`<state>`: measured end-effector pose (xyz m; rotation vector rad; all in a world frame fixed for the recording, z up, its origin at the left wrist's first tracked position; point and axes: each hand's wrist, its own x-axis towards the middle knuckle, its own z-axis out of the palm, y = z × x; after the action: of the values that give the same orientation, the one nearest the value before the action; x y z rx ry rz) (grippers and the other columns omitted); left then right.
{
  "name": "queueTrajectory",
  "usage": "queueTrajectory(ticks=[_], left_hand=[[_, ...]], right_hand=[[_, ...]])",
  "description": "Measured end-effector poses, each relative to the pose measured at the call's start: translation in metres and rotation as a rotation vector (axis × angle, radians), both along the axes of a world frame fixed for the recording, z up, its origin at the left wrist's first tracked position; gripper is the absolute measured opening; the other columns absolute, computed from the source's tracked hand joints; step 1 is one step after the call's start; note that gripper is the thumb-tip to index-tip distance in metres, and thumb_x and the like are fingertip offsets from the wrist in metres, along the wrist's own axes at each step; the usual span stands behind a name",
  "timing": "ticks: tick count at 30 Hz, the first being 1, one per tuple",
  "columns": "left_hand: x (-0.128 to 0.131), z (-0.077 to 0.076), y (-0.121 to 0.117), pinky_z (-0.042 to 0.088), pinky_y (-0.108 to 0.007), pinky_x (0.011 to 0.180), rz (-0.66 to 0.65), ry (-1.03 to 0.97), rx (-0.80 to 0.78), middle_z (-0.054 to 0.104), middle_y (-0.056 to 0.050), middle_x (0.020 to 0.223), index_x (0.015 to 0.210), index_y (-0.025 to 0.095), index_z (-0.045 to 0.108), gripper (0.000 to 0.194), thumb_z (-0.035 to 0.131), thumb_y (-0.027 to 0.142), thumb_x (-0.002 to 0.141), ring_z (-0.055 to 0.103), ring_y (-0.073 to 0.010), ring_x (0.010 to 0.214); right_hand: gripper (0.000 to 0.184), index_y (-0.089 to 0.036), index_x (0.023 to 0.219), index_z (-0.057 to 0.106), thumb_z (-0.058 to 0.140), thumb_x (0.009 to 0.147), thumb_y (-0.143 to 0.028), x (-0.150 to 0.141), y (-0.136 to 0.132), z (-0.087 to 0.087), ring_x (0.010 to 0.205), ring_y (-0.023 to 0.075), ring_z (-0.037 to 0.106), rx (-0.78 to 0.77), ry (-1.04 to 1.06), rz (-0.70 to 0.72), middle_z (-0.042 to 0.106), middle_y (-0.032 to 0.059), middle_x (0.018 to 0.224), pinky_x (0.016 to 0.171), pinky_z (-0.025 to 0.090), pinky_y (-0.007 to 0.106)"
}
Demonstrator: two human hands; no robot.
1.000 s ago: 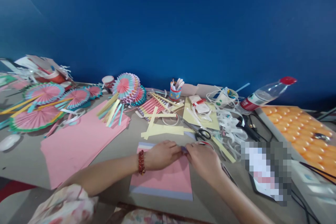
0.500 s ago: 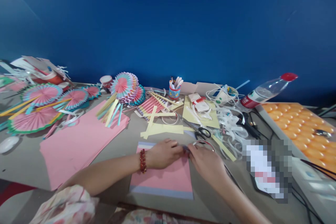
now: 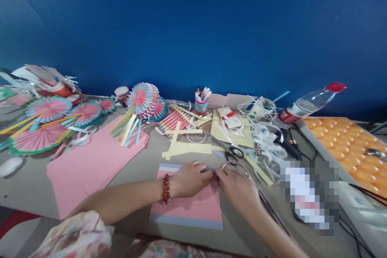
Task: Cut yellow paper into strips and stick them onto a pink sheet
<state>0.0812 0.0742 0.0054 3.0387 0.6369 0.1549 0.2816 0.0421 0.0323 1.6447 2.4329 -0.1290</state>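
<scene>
A pink paper sheet [image 3: 193, 209] with purple bands along its near and far edges lies on the table in front of me. My left hand [image 3: 189, 179], with a red bead bracelet at the wrist, lies over the sheet's far part. Its fingers are closed on the purple far edge, which is lifted a little there. My right hand [image 3: 237, 185] pinches the same edge at the right corner, close to the left fingertips. The hands hide part of the edge, so I cannot tell how it is folded. A roll of clear tape [image 3: 236, 164] lies just behind my right hand.
Scissors [image 3: 234, 153] and yellow paper strips [image 3: 190, 148] lie beyond the sheet. Stacked pink paper [image 3: 90, 169] and pleated paper fans [image 3: 142, 98] are on the left. A plastic bottle [image 3: 311, 105], white ribbon scraps [image 3: 266, 141] and a bumpy orange pad [image 3: 344, 141] are on the right.
My left hand has shifted slightly along the purple edge, and a bit more of that edge shows between the hands. The sheet has stayed in place.
</scene>
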Motion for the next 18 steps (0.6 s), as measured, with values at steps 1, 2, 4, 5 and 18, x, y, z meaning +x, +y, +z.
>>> queueTrajectory(ticks=[1, 2, 4, 5, 18], left_hand=[[0.000, 0.000, -0.001, 0.038, -0.037, 0.069, 0.009, 0.004, 0.001, 0.059, -0.008, 0.099, 0.094, 0.016, 0.062, 0.019, 0.044, 0.019, 0.102, 0.053, -0.0208, 0.088], [0.001, 0.000, -0.002, 0.037, -0.037, 0.069, 0.016, 0.006, 0.004, 0.059, -0.008, 0.099, 0.093, 0.016, 0.062, 0.020, 0.044, 0.019, 0.102, 0.053, -0.0211, 0.088], [0.001, -0.001, -0.004, 0.036, -0.037, 0.068, 0.028, 0.003, 0.012, 0.059, -0.008, 0.099, 0.092, 0.017, 0.062, 0.021, 0.044, 0.020, 0.102, 0.052, -0.0215, 0.087], [0.001, -0.002, -0.005, 0.036, -0.037, 0.068, 0.034, 0.002, 0.017, 0.059, -0.008, 0.099, 0.092, 0.017, 0.062, 0.021, 0.044, 0.020, 0.102, 0.052, -0.0217, 0.086], [0.006, 0.002, -0.013, 0.032, -0.039, 0.064, 0.084, 0.044, 0.024, 0.059, -0.009, 0.099, 0.098, 0.015, 0.061, 0.014, 0.046, 0.017, 0.099, 0.049, -0.0231, 0.085]], right_hand=[[0.016, -0.023, 0.101, 0.064, 0.054, 0.094, -0.013, 0.001, -0.001, -0.002, 0.083, 0.0187, 0.064, 0.021, 0.006, 0.015, 0.068, 0.0028, 0.091, 0.058, 0.025, 0.030], [0.016, -0.023, 0.100, 0.064, 0.054, 0.093, -0.012, 0.002, -0.003, -0.004, 0.082, 0.0182, 0.063, 0.041, 0.010, 0.027, 0.068, 0.0024, 0.091, 0.058, 0.025, 0.031], [0.017, -0.023, 0.098, 0.065, 0.055, 0.093, -0.010, 0.004, -0.006, -0.007, 0.080, 0.0176, 0.062, 0.075, 0.016, 0.046, 0.067, 0.0020, 0.091, 0.059, 0.025, 0.031], [0.017, -0.023, 0.097, 0.065, 0.055, 0.092, -0.010, 0.005, -0.007, -0.008, 0.080, 0.0174, 0.061, 0.087, 0.022, 0.052, 0.067, 0.0018, 0.091, 0.060, 0.026, 0.031], [0.021, -0.021, 0.094, 0.065, 0.052, 0.092, -0.006, 0.013, -0.014, -0.021, 0.080, 0.0164, 0.059, 0.155, 0.143, 0.066, 0.067, 0.0017, 0.093, 0.064, 0.030, 0.030]])
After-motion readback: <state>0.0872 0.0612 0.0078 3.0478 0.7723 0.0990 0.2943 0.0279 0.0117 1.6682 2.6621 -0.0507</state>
